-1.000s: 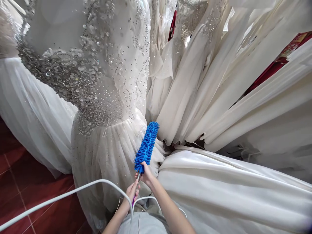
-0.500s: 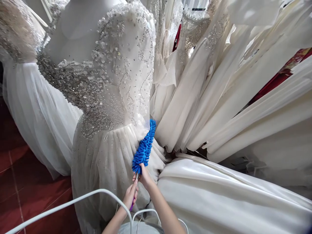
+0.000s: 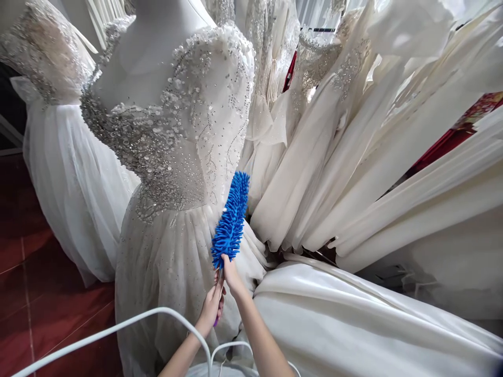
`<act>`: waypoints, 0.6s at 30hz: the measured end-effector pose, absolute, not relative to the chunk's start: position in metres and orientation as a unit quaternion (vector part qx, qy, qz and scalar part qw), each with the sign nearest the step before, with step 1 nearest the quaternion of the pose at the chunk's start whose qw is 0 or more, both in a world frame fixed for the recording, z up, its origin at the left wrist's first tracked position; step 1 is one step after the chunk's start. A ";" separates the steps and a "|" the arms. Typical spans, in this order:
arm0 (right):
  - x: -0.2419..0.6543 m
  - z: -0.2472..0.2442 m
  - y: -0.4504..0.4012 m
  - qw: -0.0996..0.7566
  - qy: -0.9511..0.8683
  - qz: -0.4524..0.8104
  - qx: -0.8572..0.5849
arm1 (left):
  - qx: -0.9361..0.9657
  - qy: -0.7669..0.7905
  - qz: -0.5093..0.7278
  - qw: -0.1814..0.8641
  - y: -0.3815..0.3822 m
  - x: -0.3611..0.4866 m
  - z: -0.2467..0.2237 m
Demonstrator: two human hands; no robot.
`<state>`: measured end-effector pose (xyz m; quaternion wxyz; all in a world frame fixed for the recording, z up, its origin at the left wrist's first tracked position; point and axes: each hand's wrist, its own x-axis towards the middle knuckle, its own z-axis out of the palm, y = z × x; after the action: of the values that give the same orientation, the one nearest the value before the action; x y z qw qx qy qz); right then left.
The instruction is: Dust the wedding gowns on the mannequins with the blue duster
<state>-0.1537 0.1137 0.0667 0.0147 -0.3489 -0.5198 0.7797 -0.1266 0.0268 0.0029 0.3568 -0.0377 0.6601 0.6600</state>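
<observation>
A blue microfibre duster (image 3: 231, 220) with chenille-like strands tilts upward in front of a beaded white wedding dress (image 3: 168, 251) on a mannequin (image 3: 145, 42). Its head lies over the dress's right side, near the waist. My left hand (image 3: 212, 306) is wrapped round the handle, whose purple end shows below it. Higher up, my right hand (image 3: 231, 275) grips the duster just at the base of the blue head; some of its fingers are hidden.
A second white gown (image 3: 74, 157) stands at left on the red tiled floor (image 3: 58, 314). Many pale gowns (image 3: 314, 157) hang at right, above a long white satin skirt (image 3: 353, 314). A white cable or tube (image 3: 118, 327) curves across the lower foreground.
The duster and both hands have shifted slightly upward along the dress, and more of the blue head shows. The view has moved a little, so the dresses sit lower and further right.
</observation>
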 end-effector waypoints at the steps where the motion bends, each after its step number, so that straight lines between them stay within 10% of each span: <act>1: -0.151 0.056 0.112 0.009 -0.504 0.784 -0.363 | -0.042 0.664 0.648 0.371 0.023 -0.126 -0.003; 18: -0.186 0.075 0.137 0.043 -0.532 0.758 -0.375 | 0.024 0.681 0.645 0.347 0.058 -0.149 0.021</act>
<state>-0.1860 0.1371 0.0753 0.0433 -0.3751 -0.5316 0.7582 -0.1494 0.0576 0.0213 0.3466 0.0240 0.6810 0.6446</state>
